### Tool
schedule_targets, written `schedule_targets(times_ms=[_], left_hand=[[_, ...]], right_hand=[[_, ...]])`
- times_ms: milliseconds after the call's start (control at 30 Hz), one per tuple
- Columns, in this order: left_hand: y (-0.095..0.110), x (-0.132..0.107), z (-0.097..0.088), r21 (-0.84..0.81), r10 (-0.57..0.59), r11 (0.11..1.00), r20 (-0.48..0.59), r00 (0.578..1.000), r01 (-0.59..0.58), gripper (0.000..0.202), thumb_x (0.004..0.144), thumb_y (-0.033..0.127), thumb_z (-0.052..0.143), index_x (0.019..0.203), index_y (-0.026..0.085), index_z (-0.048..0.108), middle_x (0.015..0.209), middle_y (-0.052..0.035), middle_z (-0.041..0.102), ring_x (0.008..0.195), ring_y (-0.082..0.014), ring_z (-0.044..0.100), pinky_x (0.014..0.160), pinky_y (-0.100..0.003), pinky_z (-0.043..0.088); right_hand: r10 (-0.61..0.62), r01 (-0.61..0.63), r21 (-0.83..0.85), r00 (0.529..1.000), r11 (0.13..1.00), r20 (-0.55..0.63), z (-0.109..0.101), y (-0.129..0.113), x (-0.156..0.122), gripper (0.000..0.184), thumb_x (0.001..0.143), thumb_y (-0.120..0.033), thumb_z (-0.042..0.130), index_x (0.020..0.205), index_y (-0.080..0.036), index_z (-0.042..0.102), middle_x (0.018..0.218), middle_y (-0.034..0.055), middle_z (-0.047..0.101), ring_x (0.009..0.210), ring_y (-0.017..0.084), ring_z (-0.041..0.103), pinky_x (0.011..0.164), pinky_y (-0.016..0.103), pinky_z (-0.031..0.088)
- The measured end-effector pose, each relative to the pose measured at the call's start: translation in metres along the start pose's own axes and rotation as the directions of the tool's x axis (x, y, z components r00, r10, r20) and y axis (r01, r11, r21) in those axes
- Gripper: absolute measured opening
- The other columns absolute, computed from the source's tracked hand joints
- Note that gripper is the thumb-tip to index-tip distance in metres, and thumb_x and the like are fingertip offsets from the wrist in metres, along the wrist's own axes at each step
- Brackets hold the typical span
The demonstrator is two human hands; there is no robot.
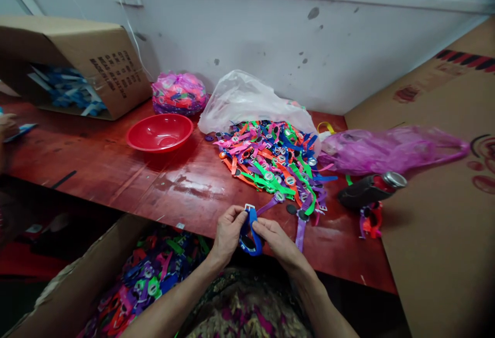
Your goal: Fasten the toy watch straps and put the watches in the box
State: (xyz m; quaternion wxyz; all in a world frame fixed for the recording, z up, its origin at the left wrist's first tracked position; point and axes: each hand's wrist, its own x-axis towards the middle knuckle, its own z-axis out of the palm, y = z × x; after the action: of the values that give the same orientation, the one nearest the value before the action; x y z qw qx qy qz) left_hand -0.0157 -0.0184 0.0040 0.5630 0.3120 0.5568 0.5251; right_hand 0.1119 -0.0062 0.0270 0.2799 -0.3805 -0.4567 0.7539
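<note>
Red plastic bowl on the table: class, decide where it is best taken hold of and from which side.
Probably by the rim of the red plastic bowl, coming from above at the near side, thumb inside. It sits upright, mouth up, on the reddish wooden tabletop, so its base offers no grip, while the thin, flaring rim stands free for pinching.

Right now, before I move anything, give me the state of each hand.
Left hand: closed, gripping a blue plastic watch strap.
Right hand: closed, gripping the same strap.
</note>
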Motion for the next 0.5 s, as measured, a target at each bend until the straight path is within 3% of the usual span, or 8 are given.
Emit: schedule_targets(times_ms=[133,500], left_hand=[[0.0015,-0.0013,0.002,0.012,0.004,1.0,0.07,0.998,-0.005,0.026,0.069,0.039,0.061,0.074,0.014,0.055,0.058,0.0041,0.053,0.048,-0.0058,0.048,0.049,-0.017,0.04],[-0.0006,0.0003,0.0012,0.068,0.095,0.993,0.055,0.994,-0.099,0.019,0.073,0.031,0.057,0.082,0.015,0.062,0.073,0.0004,0.062,0.063,-0.0078,0.054,0.063,-0.018,0.043]], right_hand=[[0.018,-0.018,0.021,1.0,1.0,-0.004,-0.0037,0.0016,0.0001,0.042,0.071,-0.053,0.058,0.065,-0.013,0.047,0.058,-0.0031,0.039,0.053,0.006,0.03,0.05,0.02,0.023],[0.001,-0.001,0.115,1.0,0.993,-0.001,-0.0045,0.0064,-0.0001,0.034,0.073,-0.043,0.058,0.062,-0.013,0.049,0.06,-0.001,0.044,0.055,0.007,0.034,0.052,0.021,0.028]])
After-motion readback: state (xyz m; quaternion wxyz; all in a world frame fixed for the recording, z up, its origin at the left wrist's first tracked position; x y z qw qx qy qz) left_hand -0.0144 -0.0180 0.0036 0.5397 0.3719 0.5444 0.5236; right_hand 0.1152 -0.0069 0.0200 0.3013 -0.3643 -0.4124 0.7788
